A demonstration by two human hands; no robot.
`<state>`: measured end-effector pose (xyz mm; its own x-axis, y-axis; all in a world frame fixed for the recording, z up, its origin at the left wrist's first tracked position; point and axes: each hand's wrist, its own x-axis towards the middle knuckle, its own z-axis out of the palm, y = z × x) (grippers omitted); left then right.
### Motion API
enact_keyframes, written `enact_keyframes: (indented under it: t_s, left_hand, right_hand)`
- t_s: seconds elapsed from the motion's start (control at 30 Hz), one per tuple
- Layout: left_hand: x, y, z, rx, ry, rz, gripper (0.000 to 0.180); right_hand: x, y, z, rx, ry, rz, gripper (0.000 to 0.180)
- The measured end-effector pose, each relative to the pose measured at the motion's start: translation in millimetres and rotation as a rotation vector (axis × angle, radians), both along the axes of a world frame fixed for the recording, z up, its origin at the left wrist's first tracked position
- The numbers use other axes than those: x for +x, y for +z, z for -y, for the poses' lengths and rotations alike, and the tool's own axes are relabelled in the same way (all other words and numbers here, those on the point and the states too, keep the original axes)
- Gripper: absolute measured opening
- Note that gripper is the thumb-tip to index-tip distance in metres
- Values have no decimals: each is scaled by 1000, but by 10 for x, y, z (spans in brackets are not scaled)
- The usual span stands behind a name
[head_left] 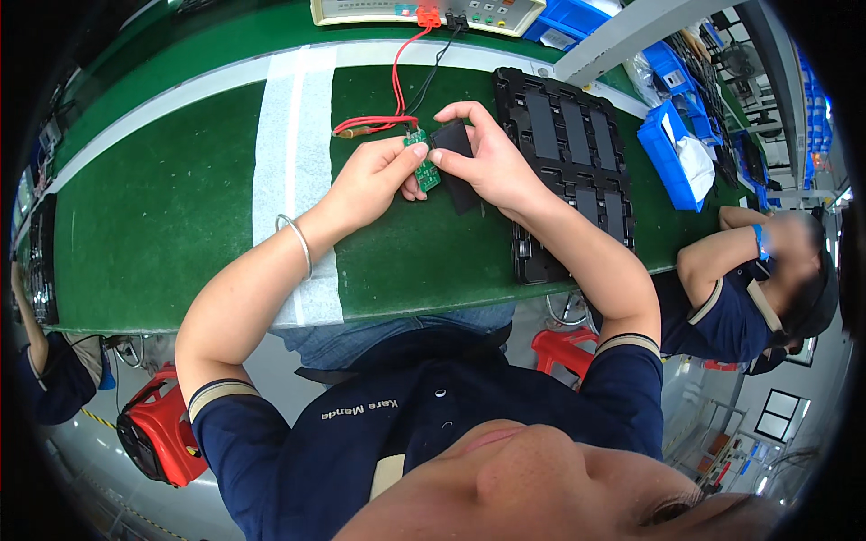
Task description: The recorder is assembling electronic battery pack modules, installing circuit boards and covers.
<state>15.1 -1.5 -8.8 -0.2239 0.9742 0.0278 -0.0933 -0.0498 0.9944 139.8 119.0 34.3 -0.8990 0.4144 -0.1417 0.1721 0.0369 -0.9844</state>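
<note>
My left hand [372, 176] pinches a small green circuit board [422, 162] over the green belt [171, 216]. My right hand [483, 162] grips a flat black pack [456, 162] that meets the board's right edge; the fingers hide part of it. Both hands press together at the board. A red wire [397, 86] and a black wire [435, 68] run from the beige test unit [424, 13] at the far edge down toward the board, ending in probe tips [356, 131] just left of my hands.
A black moulded tray [564, 135] with several slots lies right of my hands. Blue bins [672, 149] stand further right. Another person [749, 288] sits at the right; a sleeve [41, 379] shows at the left. Red stools [158, 433] stand below the belt. A white stripe [293, 162] crosses the belt.
</note>
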Motion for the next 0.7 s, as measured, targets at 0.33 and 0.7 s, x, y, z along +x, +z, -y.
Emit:
enact_keyframes:
  t_s: [0.33,0.7]
  left_hand:
    - [125,77,52,-29,147,-340,39]
    - [170,86,63,-54,147,-435,41]
  right_hand:
    - [813,337,-308,168,-250,-77,28]
    - [1337,187,-363,479,-245,78,25]
